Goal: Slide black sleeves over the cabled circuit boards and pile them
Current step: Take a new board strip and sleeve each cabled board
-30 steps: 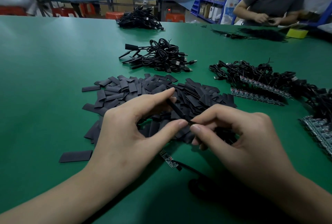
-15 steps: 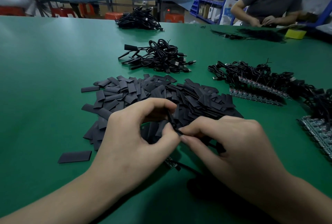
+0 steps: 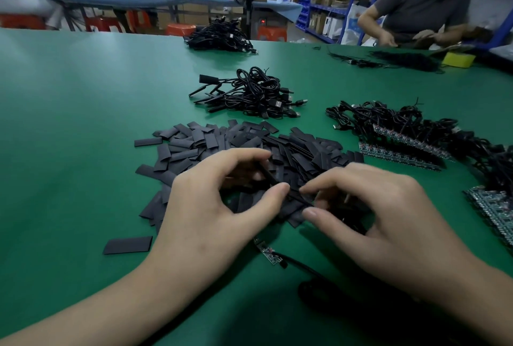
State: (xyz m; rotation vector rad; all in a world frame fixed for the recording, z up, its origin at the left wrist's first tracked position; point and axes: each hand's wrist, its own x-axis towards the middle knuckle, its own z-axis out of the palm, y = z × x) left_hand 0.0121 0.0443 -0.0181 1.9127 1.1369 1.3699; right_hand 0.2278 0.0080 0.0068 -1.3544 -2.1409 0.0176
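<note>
Pinches one black sleeve (image 3: 270, 177) just above the sleeve pile (image 3: 222, 143).
Clamps its far end in the left hand (image 3: 211, 207), its near end in the right hand (image 3: 374, 223), beside a cabled circuit board (image 3: 268, 252) on the green table (image 3: 83, 123).

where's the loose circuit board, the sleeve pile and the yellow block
loose circuit board (image 3: 268, 253): head view, middle of board
sleeve pile (image 3: 211, 141): head view, left part of heap
yellow block (image 3: 456, 59): head view, its top face

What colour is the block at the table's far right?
The rectangular block is yellow; head view.
</note>
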